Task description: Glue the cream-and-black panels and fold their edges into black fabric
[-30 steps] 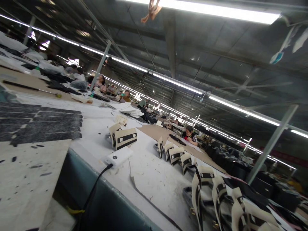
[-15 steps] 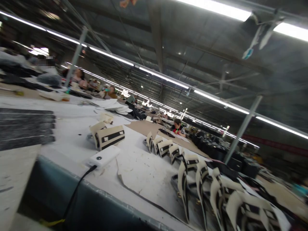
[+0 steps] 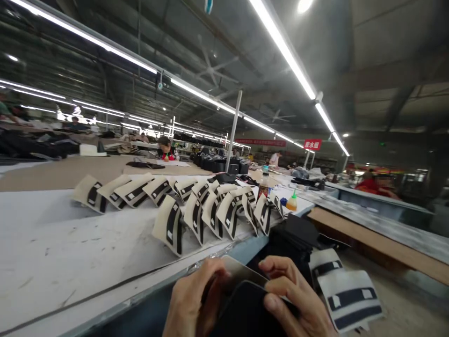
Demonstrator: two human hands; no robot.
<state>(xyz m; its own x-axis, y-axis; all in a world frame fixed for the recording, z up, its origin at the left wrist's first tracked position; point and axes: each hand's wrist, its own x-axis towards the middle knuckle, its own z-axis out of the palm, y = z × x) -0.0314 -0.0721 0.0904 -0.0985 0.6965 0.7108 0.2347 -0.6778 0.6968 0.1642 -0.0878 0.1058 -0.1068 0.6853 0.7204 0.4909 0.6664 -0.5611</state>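
Both my hands are at the bottom edge of the head view. My left hand (image 3: 191, 304) and my right hand (image 3: 294, 299) are closed together on a dark piece of material (image 3: 245, 309) with a lighter flap showing behind it, held just off the front edge of the white table (image 3: 70, 252). On the table beyond lie two rows of cream pieces with black stripes (image 3: 196, 210), curled and overlapping. More cream striped pieces (image 3: 347, 295) hang lower right beside a pile of black material (image 3: 298, 234).
A small orange-yellow bottle (image 3: 292, 202) and a darker bottle (image 3: 264, 182) stand near the table's far corner. A metal post (image 3: 233, 131) rises behind. Other people sit at distant tables, one in red (image 3: 164, 150). A long bench (image 3: 379, 229) runs on the right.
The view has swung sharply right along the table. The white power bank and dark strips have left the view. My two hands have come into view, holding the dark piece.
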